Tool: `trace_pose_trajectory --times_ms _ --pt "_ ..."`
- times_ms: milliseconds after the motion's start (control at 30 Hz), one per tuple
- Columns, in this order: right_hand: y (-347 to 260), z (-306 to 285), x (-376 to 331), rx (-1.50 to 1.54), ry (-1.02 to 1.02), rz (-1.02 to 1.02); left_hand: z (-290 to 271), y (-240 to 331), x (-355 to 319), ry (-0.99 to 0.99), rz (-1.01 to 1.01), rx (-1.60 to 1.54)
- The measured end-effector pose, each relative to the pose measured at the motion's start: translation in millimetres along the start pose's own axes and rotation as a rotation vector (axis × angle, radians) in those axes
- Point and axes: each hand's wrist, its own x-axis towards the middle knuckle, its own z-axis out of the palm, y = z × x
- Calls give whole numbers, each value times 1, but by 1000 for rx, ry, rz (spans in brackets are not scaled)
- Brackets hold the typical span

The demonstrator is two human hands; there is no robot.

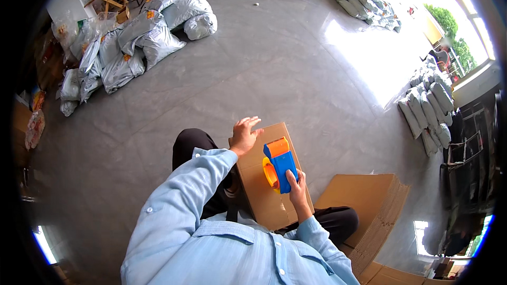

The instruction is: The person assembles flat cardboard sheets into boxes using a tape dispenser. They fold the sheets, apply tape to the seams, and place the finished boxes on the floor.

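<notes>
Right hand [297,182] grasping a tape dispenser [288,166], thumb laid on its blue body, fingers wrapped round the far side; grip looks firm. Dispenser is over the right half of the carton [257,187], orange head [277,148] toward the carton's far edge, yellow ring [270,174] on the side facing the carton's left; whether it touches the carton, can't tell. Handling, judged by eye: body looks like hard plastic, so stiff, likely light, maybe a bit slick, not very fragile. Best hold is the blue body where the hand already is; keep fingers off the orange head, there may be a cutting edge there, and off the ring, which probably turns. Left hand [245,134] holds nothing, fingers loosely spread, at the carton's far left corner; contact unclear. Carton itself looks flat-faced, light and fairly stiff, likely to dent if pushed mid-panel; edges and corners are the better hold. It lies on or against the person's legs [191,142], one knee to each side of it. Right of the carton, just past the right knee: stack of flat cardboard [356,192]. Farther out on the floor [211,95]: heap of silvery bags [129,47] well beyond the carton to its left, grey sacks [430,105] well off to its right.
</notes>
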Motion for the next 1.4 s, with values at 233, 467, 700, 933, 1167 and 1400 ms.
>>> trace_pose_trajectory --times_ms 233,467,700,933,1167,1400 --pt "-6 9 -7 -5 120 -33 -42 23 2 -800 -811 -954" --pt "-3 7 -4 39 47 23 -27 26 5 -739 -766 -1024" --pt "-2 4 -3 51 36 60 -20 17 4 -742 -801 -1175" --pt "6 1 6 -126 29 -4 1 -11 28 -558 -531 -799" --pt "-13 -8 -32 -156 85 156 14 -83 98 -214 -358 -159" --pt "-9 -4 -25 -238 106 188 41 -124 106 -304 -402 -23"
